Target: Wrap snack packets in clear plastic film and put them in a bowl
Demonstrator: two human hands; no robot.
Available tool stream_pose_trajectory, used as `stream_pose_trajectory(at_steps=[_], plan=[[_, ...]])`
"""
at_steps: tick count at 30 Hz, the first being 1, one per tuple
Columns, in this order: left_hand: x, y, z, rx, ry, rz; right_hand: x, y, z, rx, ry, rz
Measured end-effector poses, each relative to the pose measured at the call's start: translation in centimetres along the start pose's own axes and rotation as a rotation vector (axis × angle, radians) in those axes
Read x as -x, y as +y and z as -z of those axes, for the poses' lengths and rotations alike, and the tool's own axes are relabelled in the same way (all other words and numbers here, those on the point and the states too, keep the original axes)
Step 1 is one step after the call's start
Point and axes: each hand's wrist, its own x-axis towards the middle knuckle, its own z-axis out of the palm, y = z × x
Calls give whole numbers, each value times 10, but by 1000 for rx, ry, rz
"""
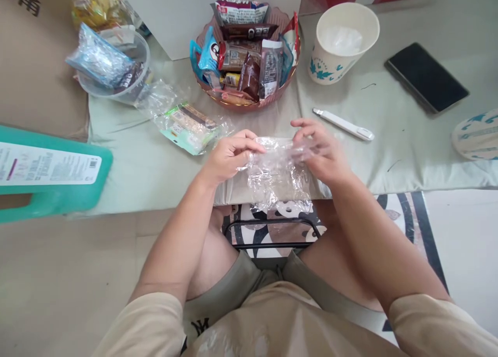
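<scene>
— Plastic, is that, between the hands?

— Yes, a clear crinkled bag (278, 173), held at the near edge of the table (155, 165), its lower part hanging past the edge over the knees.

— How is it held?

— The left hand (229, 157) pinches the top left corner, fingers curled together against the thumb. The right hand (322, 149) pinches the top right edge between thumb and forefinger, with its other fingers loosely spread above.

— And beyond?

— A basket (252, 107) of snack packs straight behind the bag, well apart from it. A paper cup (342, 40) stands to its right, a slim white tool (344, 124) lies just beyond the right hand, and a dark phone (426, 77) lies further right.

— On the left?

— A wrapped packet (187, 126) near the left hand, a clear bowl (134, 90) of packets behind it, and a teal jug (46, 170) at the left edge.
</scene>
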Motion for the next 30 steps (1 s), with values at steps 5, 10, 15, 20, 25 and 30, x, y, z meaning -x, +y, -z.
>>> stream_pose_trajectory(at_steps=[5, 10, 15, 20, 25, 30], plan=[[2, -2, 5, -45, 48, 22, -3, -2, -2, -120, 95, -27], [-1, -9, 2, 48, 154, 6, -6, 7, -1, -180, 202, -165], [-3, -5, -9, -87, 319, -92, -5, 9, -2, -202, 118, -218], [3, 6, -13, 96, 362, -38, 1, -2, -6, -198, -6, -210], [4, 9, -15, 393, 40, 290, -4, -3, -3, -258, 134, -176], [0, 10, -20, 425, 72, 429, -3, -7, -2, -431, -89, -243]])
